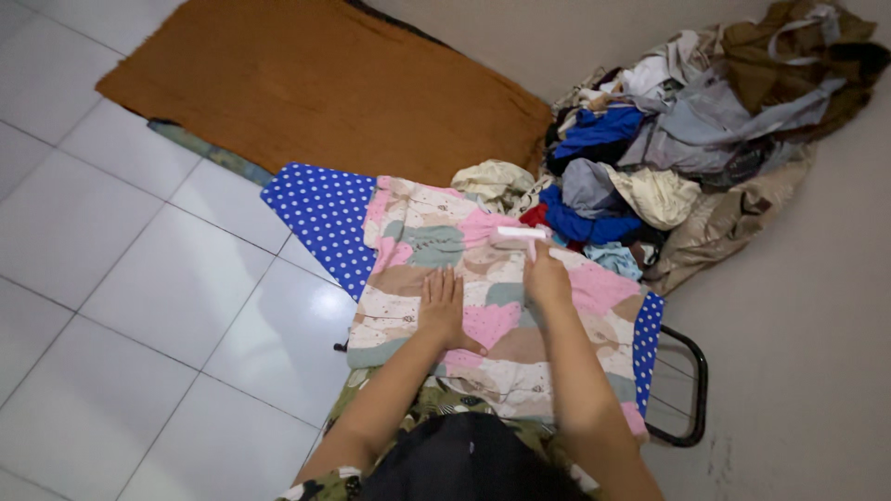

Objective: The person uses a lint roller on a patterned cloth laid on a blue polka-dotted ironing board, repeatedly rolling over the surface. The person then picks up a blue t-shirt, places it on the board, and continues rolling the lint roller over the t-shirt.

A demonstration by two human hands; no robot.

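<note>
While the patterned pink garment (483, 306) is lying spread across the blue polka-dot ironing board (320, 218), the person is working on it with both hands. Left hand (443, 306) is resting flat on the cloth, fingers extended and slightly apart, holding nothing, pinning the fabric. Right hand (546, 276) is curling closed around the handle of a small white iron (522, 234), which is sitting on the garment's upper part, toward the far end of the board. Judging by the lie of the cloth, the area near the left hand is looking fairly smooth; whether the rest is pressed cannot be told. A large heap of crumpled clothes (687, 139) is sitting on the floor just beyond the board, right side, apparently unprocessed, so most of the work seems to be remaining. No finished, folded stack is showing. A brown mat (316, 83) is lying on the white tiled floor (111, 278), far left
</note>
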